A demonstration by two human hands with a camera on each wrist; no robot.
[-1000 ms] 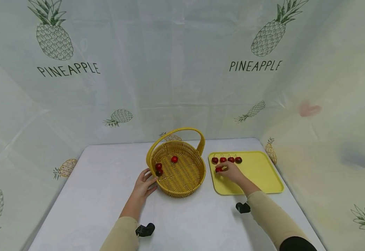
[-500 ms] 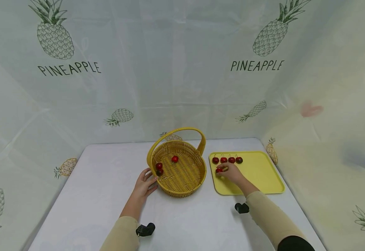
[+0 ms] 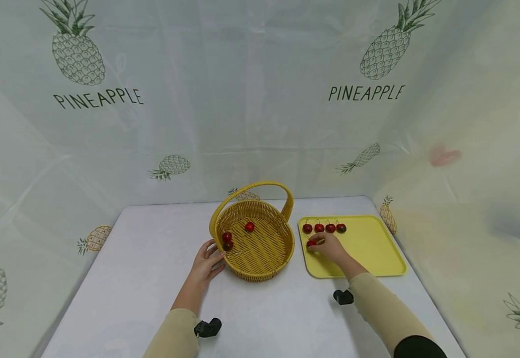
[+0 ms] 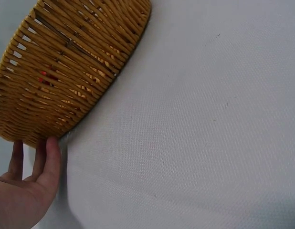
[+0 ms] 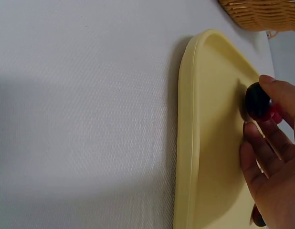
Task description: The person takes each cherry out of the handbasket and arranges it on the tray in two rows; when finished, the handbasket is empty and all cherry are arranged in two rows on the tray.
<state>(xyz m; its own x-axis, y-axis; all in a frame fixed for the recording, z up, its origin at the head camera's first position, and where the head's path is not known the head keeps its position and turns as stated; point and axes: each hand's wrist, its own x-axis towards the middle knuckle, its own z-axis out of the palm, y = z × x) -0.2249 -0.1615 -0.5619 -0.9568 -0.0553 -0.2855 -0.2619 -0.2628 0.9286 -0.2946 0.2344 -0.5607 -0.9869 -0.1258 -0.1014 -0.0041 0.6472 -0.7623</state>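
Observation:
My right hand [image 3: 328, 246] pinches a dark red cherry [image 3: 311, 244] between thumb and fingers, low over the left part of the yellow tray [image 3: 372, 248]. In the right wrist view, the cherry [image 5: 257, 102] shows dark and glossy at the thumb tip. Just beyond it, several cherries [image 3: 329, 228] with stems stand in a row along the tray's far side. My left hand [image 3: 205, 266] touches the left side of a round wicker basket [image 3: 255, 258]. Its fairly straight fingers [image 4: 52, 160] rest against the outer wall in the left wrist view. Three cherries [image 3: 249, 226] lie inside the basket.
The basket's tall arched handle [image 3: 260, 184] rises above its rim. Both basket and tray stand on a white table [image 3: 152, 248], the tray near its right edge. A pineapple-print sheet [image 3: 251, 99] hangs behind and at the sides.
My right hand, with the cherry, has shifted very slightly toward the tray's near side. The left hand and basket keep their places.

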